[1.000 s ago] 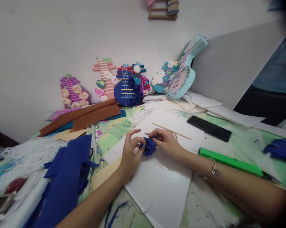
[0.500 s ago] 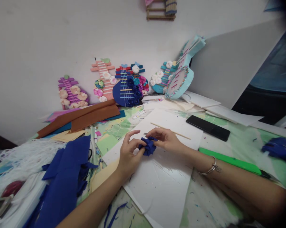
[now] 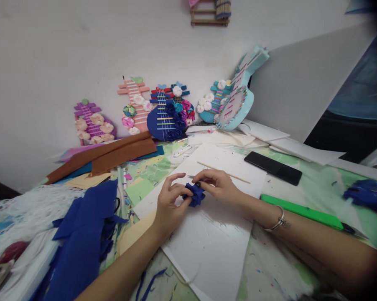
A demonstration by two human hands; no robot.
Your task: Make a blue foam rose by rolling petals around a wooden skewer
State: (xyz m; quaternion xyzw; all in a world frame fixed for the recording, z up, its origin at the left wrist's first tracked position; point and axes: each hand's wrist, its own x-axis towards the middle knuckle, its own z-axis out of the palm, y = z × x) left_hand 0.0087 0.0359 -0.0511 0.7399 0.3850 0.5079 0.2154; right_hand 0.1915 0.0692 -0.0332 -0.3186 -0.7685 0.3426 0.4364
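A small dark-blue crepe-paper flower [image 3: 195,196] with ruffled petals is held above the white sheet. My left hand [image 3: 172,200] pinches it between thumb and fingers from the left, with the index finger raised clear. At the flower's upper right edge, the fingertips of my right hand [image 3: 218,186] are closed on a petal; the fingers partly cover the spot they grip. Just beyond my hands, a thin wooden stick [image 3: 224,172] lies on the white sheet [image 3: 207,251].
Blue crepe paper [image 3: 82,238] and white cord [image 3: 22,209] lie at left. On the right are a black phone [image 3: 273,168], a green cutter knife [image 3: 301,212] and a blue paper bundle [image 3: 367,196]. Decorated guitar shapes, one dark blue [image 3: 161,121], lean against the wall.
My right fingertips have shifted slightly left and closed in on the flower's top edge, where a petal stuck up before. My left hand keeps its hold. The whole view has shifted a little.
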